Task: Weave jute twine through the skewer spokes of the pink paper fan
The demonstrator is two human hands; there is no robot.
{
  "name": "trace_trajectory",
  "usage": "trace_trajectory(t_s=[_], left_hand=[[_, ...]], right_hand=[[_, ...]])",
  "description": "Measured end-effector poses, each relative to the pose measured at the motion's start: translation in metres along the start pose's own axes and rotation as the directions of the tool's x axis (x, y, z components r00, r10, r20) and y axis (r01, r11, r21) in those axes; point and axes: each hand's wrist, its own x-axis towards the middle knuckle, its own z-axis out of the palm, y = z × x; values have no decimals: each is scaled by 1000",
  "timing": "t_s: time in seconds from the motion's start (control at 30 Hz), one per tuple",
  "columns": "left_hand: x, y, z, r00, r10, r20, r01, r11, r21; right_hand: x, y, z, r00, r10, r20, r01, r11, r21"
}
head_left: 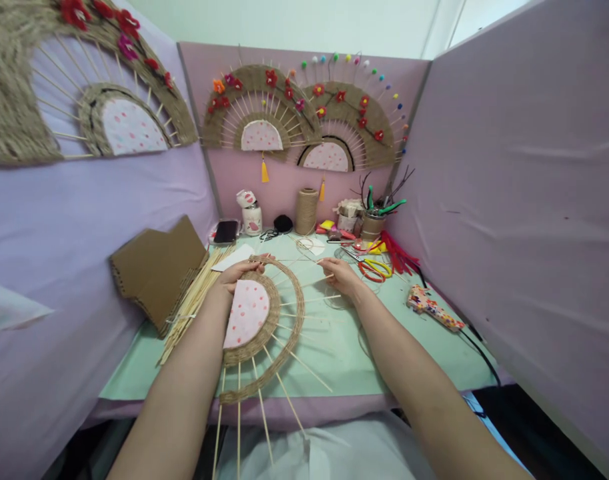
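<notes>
A half-round fan frame (298,293) of thin sticks and woven jute twine is held up over the table, its straight side to the left. White fabric with pink dots (247,313) covers its middle. My left hand (240,272) is closed round the fan's upper end, where part of the fingers is hidden. To the right, my right hand (340,275) is pinched on a thin strand of jute twine (294,259) that runs across from the fan's top. Bare stick ends (311,375) stick out past the outer woven band, towards the right and down over the table's front edge.
A bundle of sticks (197,300) and cut cardboard (157,267) lie left. A phone (227,231), twine spool (307,211) and tool pot (373,225) stand at the back. Scissors (375,269) and a patterned glue gun (434,308) lie right. Finished fans (264,100) hang behind.
</notes>
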Motion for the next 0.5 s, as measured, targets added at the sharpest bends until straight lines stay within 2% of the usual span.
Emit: trace_trajectory(t_s=[0.2, 0.33, 0.5], left_hand=[[3, -9, 13, 997, -48, 62, 44, 997, 67], [3, -7, 12, 999, -29, 22, 29, 999, 18], [0, 1, 5, 1000, -3, -20, 2, 999, -42]], right_hand=[[-7, -13, -5, 996, -86, 4, 85, 993, 82], [-11, -16, -4, 993, -110, 43, 106, 990, 90], [-10, -10, -3, 989, -70, 132, 61, 996, 64]])
